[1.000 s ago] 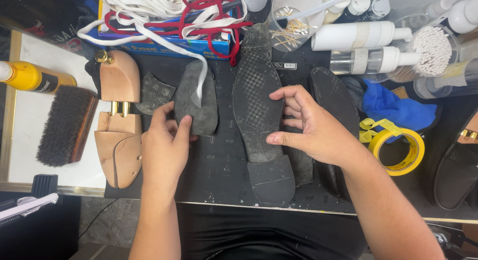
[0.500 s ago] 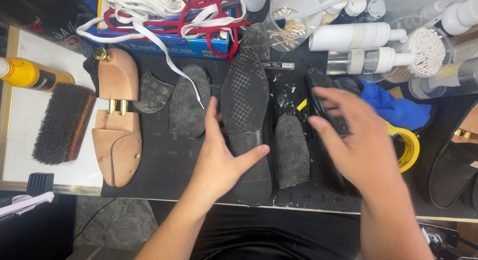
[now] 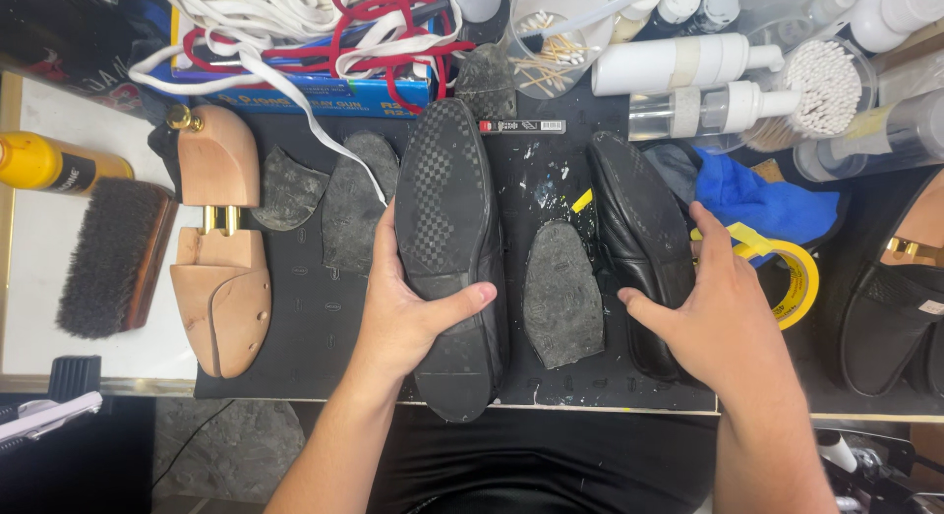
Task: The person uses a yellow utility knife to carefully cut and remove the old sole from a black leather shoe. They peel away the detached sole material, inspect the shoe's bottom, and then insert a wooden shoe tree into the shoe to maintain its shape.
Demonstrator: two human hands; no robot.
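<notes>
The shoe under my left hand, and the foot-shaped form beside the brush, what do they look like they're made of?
The upturned shoe in the left hand shows a black, matte sole, likely rubber, judging by its moulded checker tread; the upper is hidden. The shoe tree looks like pale unvarnished wood, with visible grain and a dull finish, joined by shiny brass-coloured metal rods and a knob.

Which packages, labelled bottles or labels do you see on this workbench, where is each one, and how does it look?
Blue flat box: top left, under the white and red laces; blue with white print.
Yellow bottle: far left, lying down, with a dark label.
Small label strip: top centre on the black mat, beside the toe of the shoe in the left hand; narrow, black and red.
White spray bottles: top right, lying down, pale labels.
</notes>
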